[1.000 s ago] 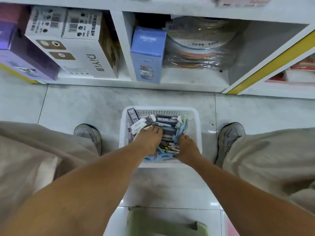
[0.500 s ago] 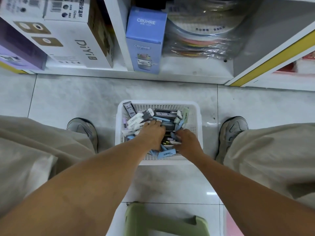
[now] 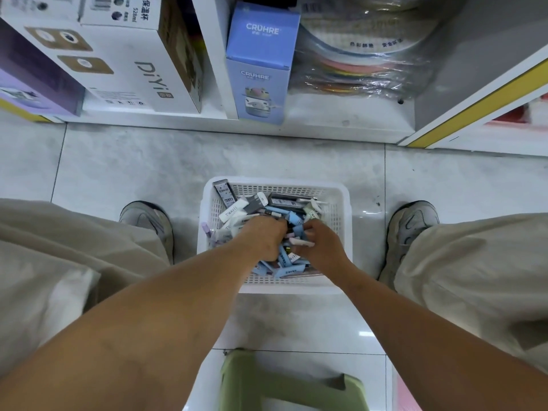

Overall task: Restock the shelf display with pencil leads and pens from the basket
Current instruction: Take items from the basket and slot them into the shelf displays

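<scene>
Both arms are stretched down to the basket (image 3: pixel 344 203) at frame centre; left hand (image 3: pixel 262 240) fingers are curled into the packets (image 3: pixel 284 258), grip unclear; a white packet (image 3: pixel 301 241) is pinched by the right hand (image 3: pixel 321 244).

Legible markings noted. The blue box (image 3: pixel 261 63) on the bottom shelf (image 3: pixel 326 126) reads "CRUHRE" twice: once on its top flap, once on its front face above a product picture. The white box (image 3: pixel 139 75) to its left carries "DiYi" in large grey letters on its side; its top shows "528ml" and Chinese characters beside a barcode. Print on the small packs in the basket (image 3: pixel 341 209) is too small to read.
</scene>
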The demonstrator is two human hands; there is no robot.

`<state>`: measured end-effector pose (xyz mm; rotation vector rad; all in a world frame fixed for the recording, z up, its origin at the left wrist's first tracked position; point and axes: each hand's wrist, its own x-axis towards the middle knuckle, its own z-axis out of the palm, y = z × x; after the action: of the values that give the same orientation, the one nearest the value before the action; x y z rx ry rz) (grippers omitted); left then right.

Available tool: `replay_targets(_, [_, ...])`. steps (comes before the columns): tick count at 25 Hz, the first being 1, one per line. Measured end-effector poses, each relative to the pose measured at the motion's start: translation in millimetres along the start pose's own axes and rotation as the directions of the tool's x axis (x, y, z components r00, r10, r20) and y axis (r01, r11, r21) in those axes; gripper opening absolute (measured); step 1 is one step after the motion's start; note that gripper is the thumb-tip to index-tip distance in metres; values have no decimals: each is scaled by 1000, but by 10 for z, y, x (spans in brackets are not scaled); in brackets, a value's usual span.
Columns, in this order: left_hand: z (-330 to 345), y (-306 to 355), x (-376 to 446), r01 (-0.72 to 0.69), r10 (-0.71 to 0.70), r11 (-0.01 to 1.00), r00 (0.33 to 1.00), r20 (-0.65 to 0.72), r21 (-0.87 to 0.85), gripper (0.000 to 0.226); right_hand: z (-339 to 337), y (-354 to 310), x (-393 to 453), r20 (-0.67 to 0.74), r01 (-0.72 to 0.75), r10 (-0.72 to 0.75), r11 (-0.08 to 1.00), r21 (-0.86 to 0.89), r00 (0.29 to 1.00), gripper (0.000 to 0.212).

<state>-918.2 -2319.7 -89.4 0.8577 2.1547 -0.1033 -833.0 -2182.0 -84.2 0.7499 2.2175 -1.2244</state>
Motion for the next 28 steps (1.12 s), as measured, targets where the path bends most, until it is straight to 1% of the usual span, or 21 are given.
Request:
replay_targets(2, [-58, -13, 16, -26, 26, 1000, 1000, 17, 9, 60, -38, -6, -22, -32, -17, 21, 994, 109, 999, 46])
replay_targets(3, [-74, -23, 26, -43, 43, 999, 999, 31, 7, 66, -73, -14, -25, -50, -29, 36, 990, 139, 998, 48])
replay_targets(5, [-100, -45, 38, -73, 74, 997, 995, 62, -16, 81, -141, -60, -21, -82, -59, 73, 986, 159, 994, 50])
replay_targets(6, [-112, -59, 32, -81, 84, 996, 994, 73, -44, 84, -164, -89, -16, -91, -74, 89, 984, 160, 992, 49])
replay_targets(8, [-152, -88, -2, -85, 97, 988, 992, 83, -132, 79, -198, -128, -7, -106, -67, 79, 992, 111, 991, 44])
replay_targets(10, [-207, -129, -34, -90, 108, 971, 992, 70, -221, 71, -212, -143, -6, -129, -42, 42, 999, 7, 991, 36])
replay_targets(12, [-267, -167, -92, -82, 99, 955, 994, 45, -284, 70, -211, -171, -33, -141, -37, 26, 996, -78, 990, 32])
replay_targets(14, [-320, -189, -151, -64, 76, 935, 997, 21, -348, 76, -207, -204, -75, -136, -3, -20, 986, -167, 990, 36])
replay_targets(16, [-374, -194, -213, -55, 59, 892, 998, -6, -449, 84, -217, -211, -115, -126, 37, -66, 974, -224, 990, 45])
replay_targets(18, [-426, -198, -272, -50, 51, 842, 999, -13, -538, 91, -254, -198, -139, -123, 35, -65, 972, -231, 990, 45])
replay_targets(21, [-504, -182, -361, -46, 62, 784, 998, 5, -619, 91, -334, -166, -166, -123, 29, -60, 971, -239, 991, 39])
replay_targets(23, [-555, -158, -407, -50, 68, 774, 998, 4, -631, 88, -376, -168, -187, -125, 36, -68, 970, -240, 990, 34])
replay_targets(25, [-614, -138, -442, -43, 44, 767, 999, -15, -641, 85, -421, -187, -209, -112, 47, -74, 973, -225, 991, 33])
replay_targets(26, [-643, -140, -454, -31, 19, 743, 999, -25, -669, 82, -442, -206, -213, -90, 53, -74, 975, -217, 993, 34])
replay_targets(28, [-698, -156, -479, -20, -22, 648, 999, -45, -761, 74, -487, -266, -221, -42, 57, -67, 978, -201, 997, 37])
